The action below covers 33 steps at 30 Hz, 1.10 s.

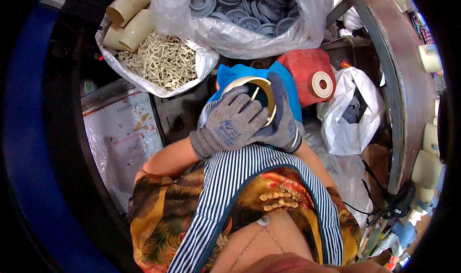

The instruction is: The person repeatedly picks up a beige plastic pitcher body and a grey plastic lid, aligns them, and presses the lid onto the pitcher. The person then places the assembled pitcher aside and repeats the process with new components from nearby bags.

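In front of my chest is a short beige plastic pipe section (240, 82), its open end turned up. My right hand (284, 117), in a grey glove, wraps round its right side. My gloved left hand (234, 121) lies over the near left rim with curled fingers. A thin pale stick (255, 93) shows across the opening beside the left fingertips. Whether those fingers pinch it, I cannot tell. The gloves hide the lower part of the pipe section. A blue cloth (294, 93) lies beneath it, over my striped apron (218, 186).
Ahead, a white sack (206, 64) holds small beige pins (165, 61) and pipe pieces (137, 28). A clear bag (240, 45) contains grey round parts (235, 16). To the right are a red block (300, 69) with a beige ring (322, 84), another white sack (343, 133) and a shelf edge (394, 81).
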Each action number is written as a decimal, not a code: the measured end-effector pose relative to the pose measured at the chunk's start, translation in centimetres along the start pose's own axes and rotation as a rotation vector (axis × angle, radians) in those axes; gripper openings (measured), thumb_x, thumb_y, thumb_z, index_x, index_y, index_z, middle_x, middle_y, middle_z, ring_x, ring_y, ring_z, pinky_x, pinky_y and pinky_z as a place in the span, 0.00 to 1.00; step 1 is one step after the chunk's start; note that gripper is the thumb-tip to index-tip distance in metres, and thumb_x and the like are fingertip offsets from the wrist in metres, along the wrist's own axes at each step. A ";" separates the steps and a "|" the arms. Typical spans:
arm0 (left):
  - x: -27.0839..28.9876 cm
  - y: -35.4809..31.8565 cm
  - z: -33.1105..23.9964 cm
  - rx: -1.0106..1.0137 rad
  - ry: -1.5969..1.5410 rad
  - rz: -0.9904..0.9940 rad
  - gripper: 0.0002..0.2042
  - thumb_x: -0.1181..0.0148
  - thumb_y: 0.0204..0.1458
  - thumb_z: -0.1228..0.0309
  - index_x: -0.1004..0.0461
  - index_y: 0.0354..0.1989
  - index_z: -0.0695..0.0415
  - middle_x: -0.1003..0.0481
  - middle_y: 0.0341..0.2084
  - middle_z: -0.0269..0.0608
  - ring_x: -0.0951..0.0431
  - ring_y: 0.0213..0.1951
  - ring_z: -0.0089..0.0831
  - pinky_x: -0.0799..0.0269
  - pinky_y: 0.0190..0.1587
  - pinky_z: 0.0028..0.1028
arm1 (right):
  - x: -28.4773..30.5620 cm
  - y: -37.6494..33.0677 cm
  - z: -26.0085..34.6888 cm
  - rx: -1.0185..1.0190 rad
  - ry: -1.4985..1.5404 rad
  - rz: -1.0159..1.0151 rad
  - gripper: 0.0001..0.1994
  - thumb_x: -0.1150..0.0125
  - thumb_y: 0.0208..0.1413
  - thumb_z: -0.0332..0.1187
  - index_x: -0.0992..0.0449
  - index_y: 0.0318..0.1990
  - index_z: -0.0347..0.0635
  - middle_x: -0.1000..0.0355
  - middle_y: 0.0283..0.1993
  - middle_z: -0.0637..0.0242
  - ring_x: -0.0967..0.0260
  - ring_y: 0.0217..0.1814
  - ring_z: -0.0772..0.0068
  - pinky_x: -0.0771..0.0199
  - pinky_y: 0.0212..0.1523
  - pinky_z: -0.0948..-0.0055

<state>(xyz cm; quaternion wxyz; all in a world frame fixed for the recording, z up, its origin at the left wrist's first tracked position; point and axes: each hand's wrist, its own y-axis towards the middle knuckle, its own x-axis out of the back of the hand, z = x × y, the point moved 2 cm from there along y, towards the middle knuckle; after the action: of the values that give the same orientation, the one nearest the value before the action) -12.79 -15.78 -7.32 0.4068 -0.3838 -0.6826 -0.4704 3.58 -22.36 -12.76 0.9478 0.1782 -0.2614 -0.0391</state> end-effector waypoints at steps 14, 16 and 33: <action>2.7 -0.5 1.2 0.040 0.134 -0.029 0.23 0.48 0.53 0.44 0.25 0.40 0.53 0.30 0.37 0.43 0.31 0.39 0.47 0.37 0.43 0.47 | -1.8 1.3 2.8 0.074 -0.250 -0.139 0.60 0.25 0.26 0.59 0.46 0.69 0.41 0.45 0.68 0.48 0.46 0.69 0.42 0.42 0.64 0.48; 0.9 -1.4 2.3 -0.018 0.147 0.009 0.23 0.50 0.54 0.44 0.26 0.37 0.54 0.30 0.35 0.43 0.31 0.37 0.48 0.37 0.41 0.48 | -2.4 0.9 2.3 0.085 -0.265 -0.172 0.60 0.26 0.26 0.61 0.45 0.70 0.43 0.44 0.68 0.49 0.46 0.69 0.42 0.41 0.62 0.48; 4.2 -3.1 17.8 0.523 -0.500 0.015 0.27 0.52 0.63 0.59 0.41 0.67 0.62 0.39 0.66 0.50 0.37 0.65 0.39 0.44 0.67 0.37 | -0.8 3.6 0.9 0.195 0.446 -0.180 0.59 0.21 0.33 0.55 0.50 0.70 0.34 0.43 0.68 0.48 0.43 0.69 0.52 0.42 0.67 0.61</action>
<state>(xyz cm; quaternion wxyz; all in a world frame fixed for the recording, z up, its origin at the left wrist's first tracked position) -20.58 0.97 -8.52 0.3153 -0.3749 -0.8554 -0.1684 2.40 -19.11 -11.15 0.9531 0.2954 -0.0314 -0.0579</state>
